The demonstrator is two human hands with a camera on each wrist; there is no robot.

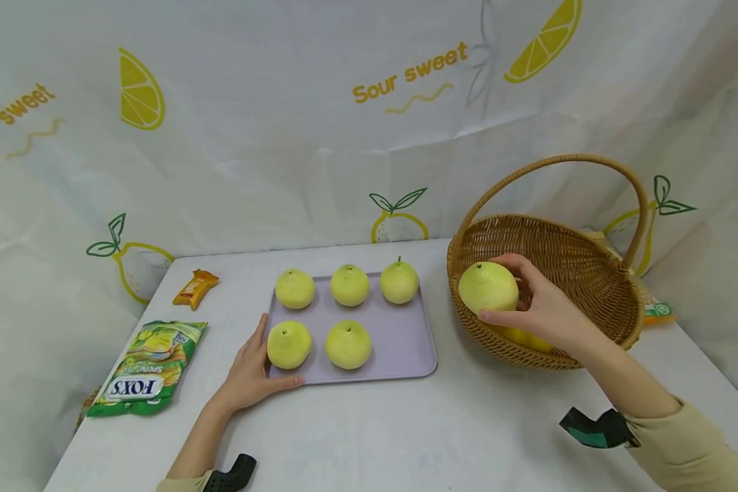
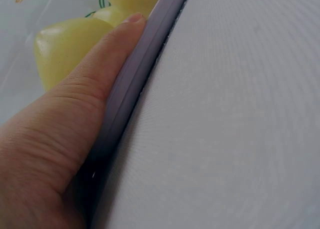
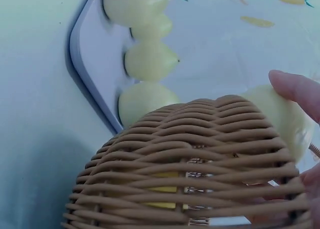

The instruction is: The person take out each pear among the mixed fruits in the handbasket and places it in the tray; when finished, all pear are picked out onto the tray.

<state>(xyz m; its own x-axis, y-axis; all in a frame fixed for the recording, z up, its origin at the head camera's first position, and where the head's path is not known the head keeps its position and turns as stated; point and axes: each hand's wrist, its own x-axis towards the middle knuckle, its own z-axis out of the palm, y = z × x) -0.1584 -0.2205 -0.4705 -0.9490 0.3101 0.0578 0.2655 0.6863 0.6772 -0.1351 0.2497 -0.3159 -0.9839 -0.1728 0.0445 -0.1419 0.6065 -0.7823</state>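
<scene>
My right hand (image 1: 547, 307) holds a yellow-green pear (image 1: 488, 287) between thumb and fingers at the left side of a wicker basket (image 1: 566, 260). In the right wrist view the basket's woven wall (image 3: 200, 154) hides part of this pear (image 3: 280, 114) and of the hand. Something yellow (image 1: 523, 337) lies low in the basket, mostly covered. My left hand (image 1: 252, 372) rests on the near left corner of a lilac tray (image 1: 400, 342), its thumb (image 2: 105, 59) stretched along the front rim. Several pears sit on the tray, among them a front one (image 1: 348, 344) and a stemmed one (image 1: 399, 281).
A green Fox's candy bag (image 1: 150, 369) lies left of the tray, with a small orange packet (image 1: 195, 289) behind it. The basket's tall handle (image 1: 566, 158) arches up. Another packet (image 1: 658, 314) shows partly behind the basket. A printed curtain (image 1: 283, 171) hangs behind the table.
</scene>
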